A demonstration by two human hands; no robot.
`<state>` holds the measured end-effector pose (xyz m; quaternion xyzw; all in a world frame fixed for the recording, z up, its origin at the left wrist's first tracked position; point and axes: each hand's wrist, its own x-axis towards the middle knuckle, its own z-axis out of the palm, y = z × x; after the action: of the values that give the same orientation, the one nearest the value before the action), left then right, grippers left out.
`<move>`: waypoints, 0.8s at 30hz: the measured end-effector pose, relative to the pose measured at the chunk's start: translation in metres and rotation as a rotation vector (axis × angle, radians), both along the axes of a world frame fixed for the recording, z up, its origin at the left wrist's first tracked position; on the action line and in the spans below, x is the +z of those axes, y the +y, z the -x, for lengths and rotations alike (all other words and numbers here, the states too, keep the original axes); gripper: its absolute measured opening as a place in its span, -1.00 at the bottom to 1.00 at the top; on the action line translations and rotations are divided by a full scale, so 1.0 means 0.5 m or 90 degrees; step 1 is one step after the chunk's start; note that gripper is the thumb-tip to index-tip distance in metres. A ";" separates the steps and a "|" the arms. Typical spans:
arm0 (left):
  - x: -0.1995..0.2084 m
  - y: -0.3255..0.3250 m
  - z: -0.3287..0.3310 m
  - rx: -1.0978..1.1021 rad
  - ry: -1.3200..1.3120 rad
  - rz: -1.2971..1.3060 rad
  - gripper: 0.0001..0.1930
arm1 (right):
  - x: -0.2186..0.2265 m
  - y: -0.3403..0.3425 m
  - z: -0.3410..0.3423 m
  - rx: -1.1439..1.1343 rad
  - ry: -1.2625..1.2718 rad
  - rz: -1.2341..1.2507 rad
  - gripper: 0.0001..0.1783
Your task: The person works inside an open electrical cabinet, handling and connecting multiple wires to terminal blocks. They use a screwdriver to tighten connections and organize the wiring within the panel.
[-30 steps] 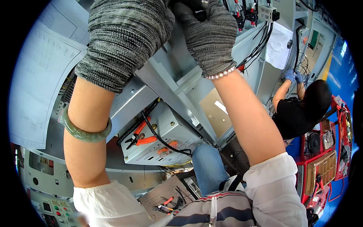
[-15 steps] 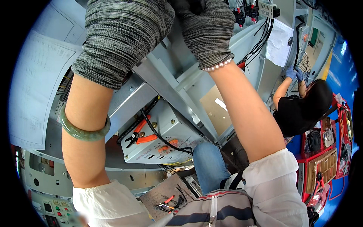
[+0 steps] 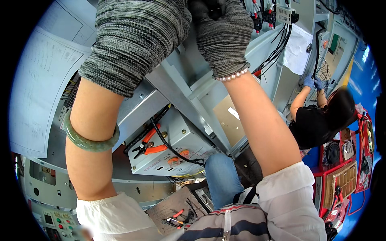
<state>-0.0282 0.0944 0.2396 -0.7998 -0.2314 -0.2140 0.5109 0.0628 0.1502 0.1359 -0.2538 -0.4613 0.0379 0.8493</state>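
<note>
My left hand [image 3: 138,42], in a grey-and-black knitted glove, reaches up to the top edge of the view. Its back is toward me and its fingers are out of sight. Beside it, my right hand [image 3: 225,38] wears a matching glove, with something dark near its fingertips that I cannot make out. Both hands are over the metal frame [image 3: 138,108] of a cabinet. Below them, orange-handled wire strippers [image 3: 149,145] lie on a grey metal box [image 3: 177,138], next to a black cable [image 3: 167,142].
Paper drawings [image 3: 42,96] cover the left side. Black wires [image 3: 277,48] hang below a small white module [image 3: 285,15] at the upper right. A co-worker in black [image 3: 321,116] handles cables near red tool carts [image 3: 321,176]. More hand tools [image 3: 177,217] lie on a board near my lap.
Both gloved hands appear slightly farther right and lower in the picture, and much of the scene has shifted a little with them. The wire strippers stay on the box.
</note>
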 end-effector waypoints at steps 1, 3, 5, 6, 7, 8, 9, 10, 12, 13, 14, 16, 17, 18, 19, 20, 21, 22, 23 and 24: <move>-0.001 0.001 0.005 0.004 -0.006 0.004 -0.78 | 0.004 -0.002 0.008 0.002 0.006 0.009 -0.85; -0.003 0.004 0.006 0.013 -0.029 0.027 -0.79 | 0.012 -0.004 0.017 -0.005 0.016 0.026 -0.86; -0.010 0.003 -0.003 0.060 -0.039 -0.001 -0.79 | 0.012 0.002 0.016 -0.036 0.002 0.054 -0.88; -0.018 -0.004 -0.010 0.102 -0.031 -0.047 -0.80 | 0.012 0.004 0.013 -0.052 -0.004 0.068 -0.89; -0.018 -0.007 -0.014 0.099 -0.043 -0.034 -0.79 | 0.011 0.003 0.007 -0.040 -0.013 0.055 -0.87; -0.018 -0.014 -0.024 0.101 -0.049 -0.021 -0.79 | 0.008 -0.005 -0.005 -0.023 -0.015 0.041 -0.86; -0.017 -0.018 -0.038 0.094 -0.058 -0.009 -0.79 | 0.008 -0.009 -0.026 -0.016 -0.020 0.025 -0.84; -0.019 -0.024 -0.034 0.079 -0.070 -0.002 -0.79 | 0.001 -0.005 -0.054 -0.095 -0.205 0.236 -0.39; -0.012 -0.013 -0.022 0.083 -0.038 0.005 -0.77 | -0.017 -0.033 -0.094 -0.108 -0.320 0.300 -0.32; -0.010 -0.011 -0.015 0.084 -0.021 0.008 -0.75 | -0.025 -0.057 -0.103 -0.112 -0.380 0.330 -0.29; -0.013 -0.007 -0.011 0.088 -0.007 -0.009 -0.75 | -0.046 -0.067 -0.109 -0.132 -0.417 0.338 -0.61; 0.004 -0.039 -0.001 0.118 0.006 -0.014 -0.74 | -0.033 -0.065 -0.127 0.060 -0.480 0.311 -0.52; 0.014 -0.058 0.004 0.136 -0.005 0.003 -0.73 | -0.028 -0.072 -0.127 0.124 -0.489 0.327 -0.53; 0.008 -0.044 -0.002 0.118 -0.027 0.029 -0.73 | -0.020 -0.079 -0.143 0.154 -0.498 0.367 -0.54; 0.002 -0.033 -0.007 0.109 -0.029 0.024 -0.73 | -0.008 -0.081 -0.148 0.108 -0.506 0.379 -0.55; -0.004 -0.027 -0.009 0.104 -0.031 0.018 -0.72 | 0.002 -0.079 -0.150 0.064 -0.514 0.388 -0.56; -0.009 -0.023 -0.010 0.102 -0.032 0.011 -0.72 | 0.006 -0.072 -0.153 0.024 -0.522 0.395 -0.56; -0.010 -0.022 -0.012 0.116 -0.032 0.017 -0.72 | -0.018 -0.027 -0.159 0.007 -0.494 0.293 -0.58; -0.014 -0.008 -0.026 0.087 -0.032 0.024 -0.72 | -0.021 -0.007 -0.174 -0.032 -0.488 0.278 -0.57; -0.011 -0.014 -0.025 0.077 -0.028 0.026 -0.71 | -0.014 0.000 -0.165 -0.055 -0.481 0.251 -0.57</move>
<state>-0.0157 0.0876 0.2341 -0.7897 -0.2946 -0.1956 0.5013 0.1452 0.1503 0.1287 -0.4265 -0.7127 -0.0059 0.5569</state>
